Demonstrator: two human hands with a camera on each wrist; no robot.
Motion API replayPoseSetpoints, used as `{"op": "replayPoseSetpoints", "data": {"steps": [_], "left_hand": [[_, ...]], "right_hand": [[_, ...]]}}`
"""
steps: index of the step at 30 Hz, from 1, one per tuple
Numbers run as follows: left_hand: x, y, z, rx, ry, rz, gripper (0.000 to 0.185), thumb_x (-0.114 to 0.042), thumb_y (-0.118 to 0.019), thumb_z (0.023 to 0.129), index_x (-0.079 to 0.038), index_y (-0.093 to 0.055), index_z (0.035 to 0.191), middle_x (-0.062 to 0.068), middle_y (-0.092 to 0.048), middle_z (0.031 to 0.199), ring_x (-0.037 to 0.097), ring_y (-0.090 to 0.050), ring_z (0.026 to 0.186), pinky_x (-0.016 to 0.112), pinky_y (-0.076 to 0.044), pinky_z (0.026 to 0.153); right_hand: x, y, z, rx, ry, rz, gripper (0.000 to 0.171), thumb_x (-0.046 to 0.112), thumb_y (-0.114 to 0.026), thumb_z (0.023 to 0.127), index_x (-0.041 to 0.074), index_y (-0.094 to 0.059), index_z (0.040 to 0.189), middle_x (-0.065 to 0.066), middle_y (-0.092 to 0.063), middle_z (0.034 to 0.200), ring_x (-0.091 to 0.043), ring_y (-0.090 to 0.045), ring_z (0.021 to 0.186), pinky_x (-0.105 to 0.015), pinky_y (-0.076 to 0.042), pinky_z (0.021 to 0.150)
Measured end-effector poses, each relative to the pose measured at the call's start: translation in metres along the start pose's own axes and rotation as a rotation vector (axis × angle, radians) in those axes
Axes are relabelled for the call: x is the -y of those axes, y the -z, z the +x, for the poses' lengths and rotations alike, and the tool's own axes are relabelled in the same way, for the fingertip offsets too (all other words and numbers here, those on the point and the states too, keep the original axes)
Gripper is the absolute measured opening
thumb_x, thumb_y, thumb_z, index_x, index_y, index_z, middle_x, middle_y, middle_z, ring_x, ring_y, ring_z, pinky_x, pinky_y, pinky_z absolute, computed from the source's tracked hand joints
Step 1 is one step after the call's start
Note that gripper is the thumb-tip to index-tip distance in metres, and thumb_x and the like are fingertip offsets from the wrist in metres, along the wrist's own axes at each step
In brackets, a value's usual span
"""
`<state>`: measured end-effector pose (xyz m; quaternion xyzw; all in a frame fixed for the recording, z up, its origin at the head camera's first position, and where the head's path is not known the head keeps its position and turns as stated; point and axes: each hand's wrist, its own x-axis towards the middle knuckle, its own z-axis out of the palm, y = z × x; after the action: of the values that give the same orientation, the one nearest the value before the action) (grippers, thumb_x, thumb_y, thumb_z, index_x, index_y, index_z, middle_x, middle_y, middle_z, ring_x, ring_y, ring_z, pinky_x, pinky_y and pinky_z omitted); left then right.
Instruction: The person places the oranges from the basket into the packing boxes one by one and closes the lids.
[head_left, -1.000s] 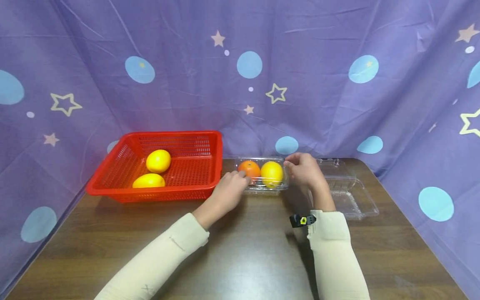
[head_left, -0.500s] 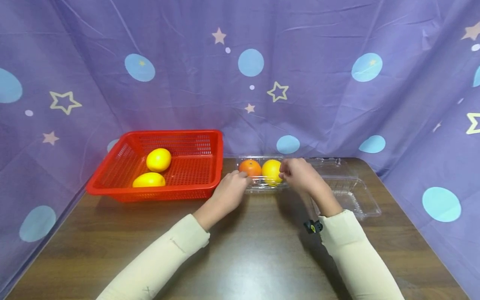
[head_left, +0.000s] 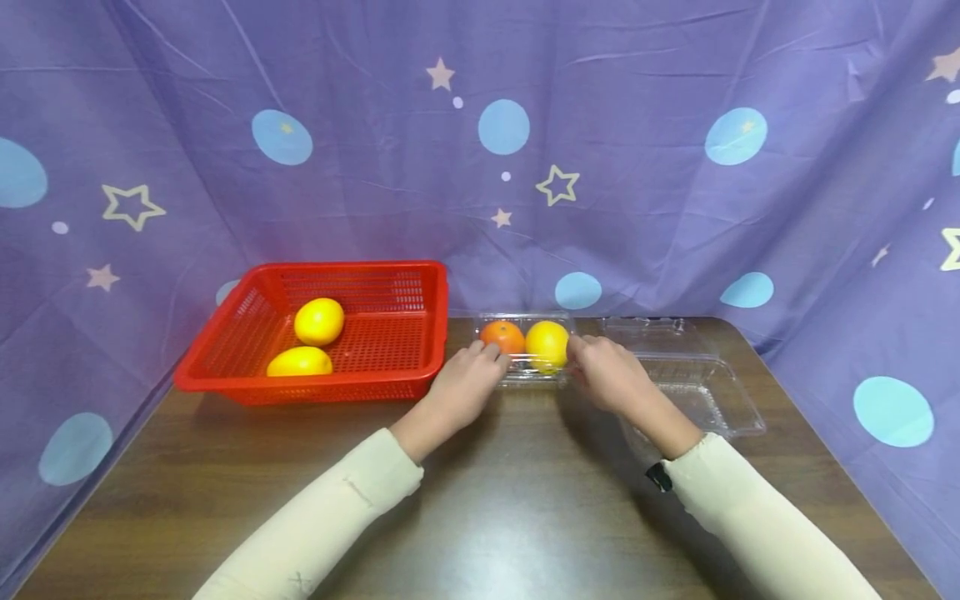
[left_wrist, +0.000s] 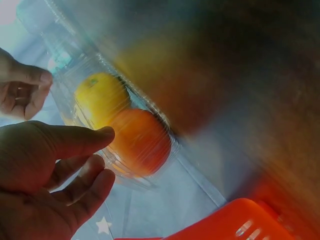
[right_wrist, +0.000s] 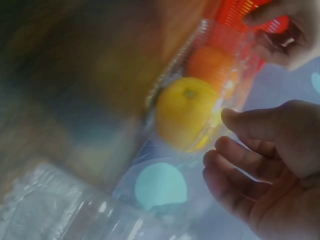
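A clear plastic clamshell box (head_left: 525,379) lies near the back edge of the table. Inside it, an orange fruit (head_left: 501,337) sits on the left beside a yellow fruit (head_left: 547,345). My left hand (head_left: 467,379) pinches the box's front left edge between thumb and bent fingers. At the right end, my right hand (head_left: 611,375) holds the rim the same way, its fingertips close by the yellow fruit. In the left wrist view, the thumb (left_wrist: 85,140) overlaps the box wall beside the orange fruit.
Left of the box stands a red plastic basket (head_left: 375,385) holding two yellow fruits, one round (head_left: 319,322) and one oval (head_left: 299,362). Another clear box (head_left: 705,400), its lid folded back, lies right of my right hand. A purple curtain (head_left: 645,217) hangs behind the table.
My right hand moved left onto the box's right corner, then slightly back right, its forearm swinging outward to the right. My left hand has stayed at the left corner, shifting only slightly.
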<state>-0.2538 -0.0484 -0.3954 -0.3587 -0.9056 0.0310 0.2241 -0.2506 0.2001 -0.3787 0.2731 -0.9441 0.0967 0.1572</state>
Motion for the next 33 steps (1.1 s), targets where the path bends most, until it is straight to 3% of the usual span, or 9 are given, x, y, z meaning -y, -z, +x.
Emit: {"op": "replayPoseSetpoints", "data": {"steps": [7,13,20,25,28,33], "left_hand": [[0.002,-0.003,0.0,-0.019,-0.048,0.086,0.022,-0.001,-0.072,0.089,-0.008,-0.07,0.109,0.008,-0.065,0.099,0.027,-0.062,0.087,0.036,-0.056,0.067],[0.006,-0.004,0.001,-0.041,-0.087,0.098,0.022,0.0,-0.074,0.087,-0.008,-0.071,0.107,0.008,-0.067,0.097,0.026,-0.063,0.086,0.035,-0.057,0.066],[0.008,-0.006,0.002,-0.05,-0.144,0.137,0.024,0.0,-0.078,0.083,-0.007,-0.072,0.105,0.007,-0.069,0.093,0.024,-0.063,0.082,0.033,-0.058,0.067],[0.009,-0.008,0.002,-0.078,-0.167,0.173,0.02,0.002,-0.076,0.083,-0.007,-0.072,0.1,0.006,-0.068,0.089,0.023,-0.063,0.078,0.031,-0.057,0.063],[0.009,-0.01,0.002,-0.091,-0.166,0.183,0.019,0.001,-0.075,0.083,-0.008,-0.072,0.099,0.006,-0.068,0.088,0.023,-0.063,0.077,0.032,-0.057,0.062],[0.009,-0.011,0.003,-0.094,-0.169,0.173,0.018,0.002,-0.073,0.084,-0.007,-0.072,0.099,0.006,-0.067,0.086,0.023,-0.063,0.076,0.032,-0.057,0.061]], "right_hand": [[-0.005,-0.004,-0.007,-0.024,0.047,-0.003,0.014,-0.002,-0.078,0.08,0.006,-0.068,0.086,-0.007,-0.07,0.084,-0.029,-0.07,0.075,-0.043,-0.059,0.065],[-0.006,-0.006,-0.007,-0.056,0.103,-0.027,0.017,-0.007,-0.078,0.075,0.004,-0.07,0.085,-0.006,-0.069,0.082,-0.029,-0.068,0.074,-0.042,-0.059,0.065],[-0.004,-0.015,-0.008,-0.12,0.137,-0.201,0.026,-0.002,-0.085,0.068,0.004,-0.061,0.079,-0.008,-0.061,0.076,-0.029,-0.059,0.066,-0.042,-0.054,0.06],[0.001,-0.021,-0.007,-0.168,0.154,-0.338,0.019,-0.009,-0.076,0.074,0.001,-0.059,0.076,-0.012,-0.06,0.072,-0.029,-0.057,0.062,-0.041,-0.051,0.055],[0.004,-0.023,-0.007,-0.189,0.162,-0.376,0.018,-0.013,-0.071,0.077,0.001,-0.059,0.077,-0.012,-0.062,0.072,-0.029,-0.056,0.062,-0.041,-0.05,0.055],[0.004,-0.024,-0.008,-0.19,0.173,-0.381,0.019,-0.012,-0.073,0.078,0.003,-0.062,0.082,-0.011,-0.066,0.076,-0.028,-0.058,0.064,-0.039,-0.05,0.057]]}}
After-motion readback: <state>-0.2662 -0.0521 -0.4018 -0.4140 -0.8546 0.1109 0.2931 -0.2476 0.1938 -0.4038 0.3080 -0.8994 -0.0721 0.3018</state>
